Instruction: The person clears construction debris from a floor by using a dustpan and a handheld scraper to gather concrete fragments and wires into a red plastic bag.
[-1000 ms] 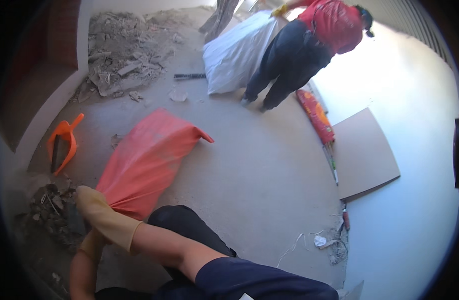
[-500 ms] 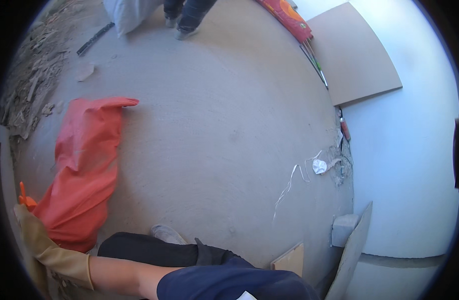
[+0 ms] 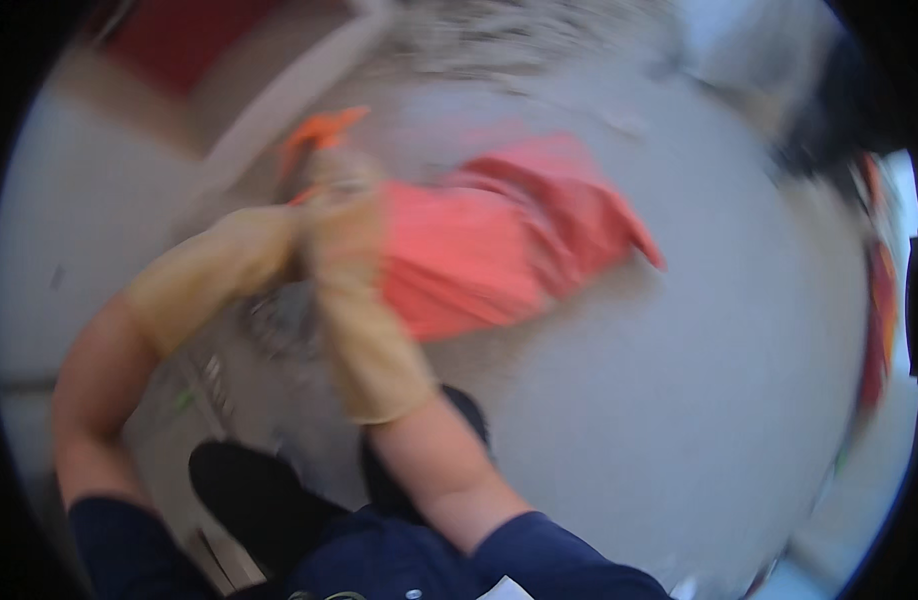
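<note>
A red woven-looking sack [image 3: 479, 255] lies slumped on the grey floor [image 3: 659, 420] in front of the person, its far corner drawn out to a point. Its near end narrows into the tan rubber gloves: the right hand [image 3: 344, 195] is closed on that end, and the left hand [image 3: 274, 235] meets it there, the two together. Blur and the right glove hide the left fingers, so their grip cannot be told. Just left of the sack's gathered end stands an orange dustpan [image 3: 324, 130], partly behind the gloves. Loose debris [image 3: 279, 325] lies on the sack's near side, below the wrists. Beyond the sack spreads a rubble heap [image 3: 509, 35]; to its far right are a whitish sack [image 3: 749, 40] and another person's dark trouser leg [image 3: 839, 110], both blurred.
</note>
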`<control>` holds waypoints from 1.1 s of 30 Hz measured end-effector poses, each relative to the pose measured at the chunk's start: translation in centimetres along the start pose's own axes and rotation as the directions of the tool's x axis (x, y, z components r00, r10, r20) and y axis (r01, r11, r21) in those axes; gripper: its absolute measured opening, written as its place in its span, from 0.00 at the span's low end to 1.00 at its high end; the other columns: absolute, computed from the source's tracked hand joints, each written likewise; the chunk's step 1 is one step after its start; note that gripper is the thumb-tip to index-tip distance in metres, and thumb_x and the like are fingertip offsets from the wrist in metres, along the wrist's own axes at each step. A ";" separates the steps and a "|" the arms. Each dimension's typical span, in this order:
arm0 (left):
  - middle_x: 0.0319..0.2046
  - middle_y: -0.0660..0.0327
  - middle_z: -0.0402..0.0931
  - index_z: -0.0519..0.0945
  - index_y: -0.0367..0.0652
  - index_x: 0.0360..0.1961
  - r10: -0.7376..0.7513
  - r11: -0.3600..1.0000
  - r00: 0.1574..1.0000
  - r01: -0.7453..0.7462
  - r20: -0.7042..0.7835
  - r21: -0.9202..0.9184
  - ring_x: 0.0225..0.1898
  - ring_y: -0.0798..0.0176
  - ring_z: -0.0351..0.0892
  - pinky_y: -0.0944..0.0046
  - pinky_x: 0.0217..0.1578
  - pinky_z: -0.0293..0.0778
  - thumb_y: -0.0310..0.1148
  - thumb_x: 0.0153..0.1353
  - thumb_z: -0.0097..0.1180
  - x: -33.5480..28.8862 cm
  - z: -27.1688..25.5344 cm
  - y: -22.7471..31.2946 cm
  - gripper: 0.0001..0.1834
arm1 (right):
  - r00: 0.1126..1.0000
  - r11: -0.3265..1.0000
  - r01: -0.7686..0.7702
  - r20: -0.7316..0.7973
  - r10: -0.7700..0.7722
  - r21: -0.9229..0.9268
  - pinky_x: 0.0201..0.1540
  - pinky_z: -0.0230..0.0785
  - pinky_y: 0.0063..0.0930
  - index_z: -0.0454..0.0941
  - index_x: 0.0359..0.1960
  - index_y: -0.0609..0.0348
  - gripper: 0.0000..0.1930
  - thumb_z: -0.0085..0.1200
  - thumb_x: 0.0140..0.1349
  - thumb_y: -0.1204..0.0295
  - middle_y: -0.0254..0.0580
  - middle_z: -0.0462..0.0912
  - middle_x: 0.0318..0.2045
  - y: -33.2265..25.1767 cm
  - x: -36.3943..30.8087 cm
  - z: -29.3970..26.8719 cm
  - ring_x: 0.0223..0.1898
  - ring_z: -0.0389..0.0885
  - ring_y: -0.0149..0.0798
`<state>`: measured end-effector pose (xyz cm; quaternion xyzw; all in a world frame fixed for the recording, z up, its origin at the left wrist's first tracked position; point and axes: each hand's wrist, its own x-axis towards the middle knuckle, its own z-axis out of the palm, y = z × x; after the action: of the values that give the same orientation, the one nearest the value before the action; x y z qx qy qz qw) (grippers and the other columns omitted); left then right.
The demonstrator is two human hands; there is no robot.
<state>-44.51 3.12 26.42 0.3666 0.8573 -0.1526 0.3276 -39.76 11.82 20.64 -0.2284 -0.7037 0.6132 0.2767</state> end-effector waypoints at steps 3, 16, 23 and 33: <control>0.53 0.50 0.79 0.80 0.44 0.51 -0.305 0.932 0.935 0.332 0.182 -0.144 0.55 0.47 0.78 0.50 0.52 0.73 0.43 0.62 0.58 -5.8 -0.9 0.2 0.20 | 0.998 1.000 -0.010 0.057 0.011 -0.006 0.42 0.72 0.43 0.79 0.38 0.58 0.24 0.47 0.68 0.48 0.57 0.83 0.37 -2.2 -0.6 0.4 0.41 0.83 0.54; 0.26 0.53 0.81 0.83 0.38 0.36 -0.617 0.069 0.490 0.813 0.615 -0.578 0.26 0.60 0.81 0.56 0.24 0.76 0.54 0.47 0.70 -34.7 40.2 -7.5 0.28 | 0.856 0.953 0.190 0.515 -0.044 -0.234 0.57 0.68 0.39 0.81 0.47 0.64 0.22 0.52 0.67 0.56 0.55 0.81 0.49 -0.6 -5.9 6.7 0.52 0.79 0.50; 0.34 0.52 0.84 0.84 0.36 0.43 -0.708 -0.313 0.409 0.549 0.576 -0.775 0.35 0.56 0.82 0.56 0.37 0.76 0.58 0.42 0.72 -35.3 53.3 -4.5 0.36 | 0.659 0.774 0.550 0.732 -0.171 -0.314 0.49 0.71 0.43 0.83 0.43 0.65 0.21 0.57 0.63 0.56 0.57 0.84 0.37 -4.8 -10.4 10.7 0.45 0.81 0.55; 0.21 0.62 0.75 0.74 0.41 0.50 -0.641 -0.473 0.661 0.059 0.389 -0.879 0.16 0.68 0.72 0.64 0.16 0.67 0.47 0.56 0.64 -25.7 47.6 -15.3 0.26 | -0.113 0.633 -0.124 0.645 0.756 -0.764 0.50 0.77 0.43 0.76 0.50 0.67 0.37 0.54 0.62 0.39 0.54 0.84 0.42 9.9 -32.2 23.6 0.40 0.85 0.46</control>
<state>-20.92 -44.85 8.88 -0.3644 0.7239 0.5412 0.2242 -31.82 -25.48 5.10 -0.0552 -0.6851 0.4595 -0.5625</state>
